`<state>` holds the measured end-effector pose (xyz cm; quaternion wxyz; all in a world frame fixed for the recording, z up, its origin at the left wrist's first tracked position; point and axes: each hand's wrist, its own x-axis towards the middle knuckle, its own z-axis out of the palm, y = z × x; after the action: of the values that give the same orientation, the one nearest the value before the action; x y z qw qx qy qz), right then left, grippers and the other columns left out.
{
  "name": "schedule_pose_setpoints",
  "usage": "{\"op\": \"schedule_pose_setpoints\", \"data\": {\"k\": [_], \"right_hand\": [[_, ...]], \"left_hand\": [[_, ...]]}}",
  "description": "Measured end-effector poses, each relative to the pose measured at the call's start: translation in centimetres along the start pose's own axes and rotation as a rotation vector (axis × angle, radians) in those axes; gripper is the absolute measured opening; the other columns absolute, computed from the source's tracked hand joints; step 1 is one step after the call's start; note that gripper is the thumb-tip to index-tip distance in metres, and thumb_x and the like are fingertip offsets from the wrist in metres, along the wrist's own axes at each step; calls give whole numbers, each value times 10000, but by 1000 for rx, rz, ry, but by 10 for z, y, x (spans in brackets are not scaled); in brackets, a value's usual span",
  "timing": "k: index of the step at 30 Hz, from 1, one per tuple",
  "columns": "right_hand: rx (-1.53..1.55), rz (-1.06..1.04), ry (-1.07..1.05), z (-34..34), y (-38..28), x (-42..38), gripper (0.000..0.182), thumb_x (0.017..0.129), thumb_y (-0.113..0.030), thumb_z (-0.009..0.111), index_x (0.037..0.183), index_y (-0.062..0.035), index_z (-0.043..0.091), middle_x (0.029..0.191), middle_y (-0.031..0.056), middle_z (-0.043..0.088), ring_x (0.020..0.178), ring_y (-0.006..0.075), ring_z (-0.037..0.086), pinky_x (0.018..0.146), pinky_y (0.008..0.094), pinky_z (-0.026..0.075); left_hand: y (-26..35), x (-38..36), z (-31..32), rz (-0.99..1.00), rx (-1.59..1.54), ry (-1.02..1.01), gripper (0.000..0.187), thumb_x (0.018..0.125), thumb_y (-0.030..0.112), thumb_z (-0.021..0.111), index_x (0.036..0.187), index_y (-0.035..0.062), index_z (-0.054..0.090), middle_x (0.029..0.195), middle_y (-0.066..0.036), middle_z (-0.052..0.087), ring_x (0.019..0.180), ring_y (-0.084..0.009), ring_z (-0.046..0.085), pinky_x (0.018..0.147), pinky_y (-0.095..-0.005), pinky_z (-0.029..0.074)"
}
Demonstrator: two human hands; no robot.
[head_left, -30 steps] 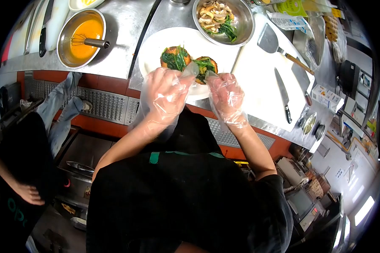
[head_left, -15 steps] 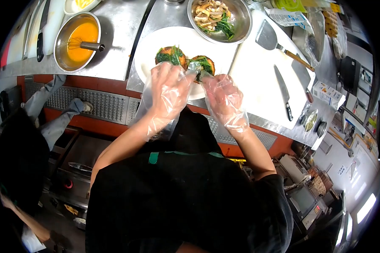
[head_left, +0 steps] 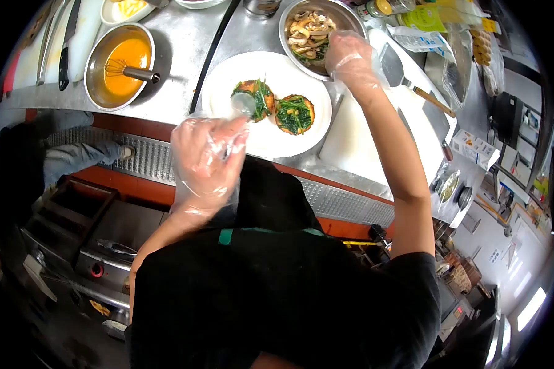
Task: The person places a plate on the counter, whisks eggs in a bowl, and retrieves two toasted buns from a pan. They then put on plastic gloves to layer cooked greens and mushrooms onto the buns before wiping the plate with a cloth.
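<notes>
My left hand [head_left: 206, 160], in a clear plastic glove, hovers at the near left edge of a white oval plate [head_left: 314, 126]. Its index finger and thumb are apart with nothing between them, and a loose glove tip overlaps the left piece of food. Two round browned pieces topped with wilted greens lie on the plate: a left one [head_left: 261, 101] and a right one [head_left: 294, 115]. My right hand [head_left: 354, 61], gloved too, reaches into a metal bowl [head_left: 283, 31] of sliced mushrooms [head_left: 306, 31] and greens. Its fingertips are hidden down at the greens.
A metal bowl of orange liquid [head_left: 129, 52] with a whisk [head_left: 138, 74] stands left. Knives [head_left: 64, 64] lie beyond it. On the right are a white cutting board [head_left: 351, 144], a spatula [head_left: 434, 101] and packages [head_left: 421, 40]. Another person's legs [head_left: 83, 157] show at left.
My right hand has left the food on the plate and moved up and right into the mushroom bowl. My left hand has drawn back toward me and left, uncovering both pieces.
</notes>
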<state>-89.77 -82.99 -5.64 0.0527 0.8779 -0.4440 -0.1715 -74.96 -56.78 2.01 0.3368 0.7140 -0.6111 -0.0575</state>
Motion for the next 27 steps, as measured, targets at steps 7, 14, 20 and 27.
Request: {"op": "schedule_pose_setpoints", "data": {"k": [7,14,20,27], "right_hand": [[178,119,117,-42,20,-24,192,799,-213,535,885,-88,653,757,168,651,757,338,637,736,417,495],[749,70,76,-42,40,-37,214,756,-205,638,881,-32,657,716,106,634,638,196,580,632,309,456],[849,96,95,-47,34,-42,180,784,-168,652,869,-9,657,684,47,614,620,99,522,603,249,423],[949,162,74,-61,30,-53,199,796,-173,671,907,-9,660,706,-7,594,631,59,472,582,217,386]], "left_hand": [[-27,-14,-4,-242,68,7,184,783,127,690,963,95,662,814,-49,579,780,-235,527,714,-377,399],[-32,-2,25,-598,-377,-80,289,880,122,551,1150,32,605,1067,-211,621,988,-317,621,859,-389,487],[-40,-2,46,-551,-451,-69,317,893,109,515,1191,20,573,1120,-225,609,1036,-325,609,894,-369,470],[-51,-3,46,-587,-487,-45,311,908,103,482,1194,21,573,1150,-199,605,1091,-307,580,939,-352,437]]}}
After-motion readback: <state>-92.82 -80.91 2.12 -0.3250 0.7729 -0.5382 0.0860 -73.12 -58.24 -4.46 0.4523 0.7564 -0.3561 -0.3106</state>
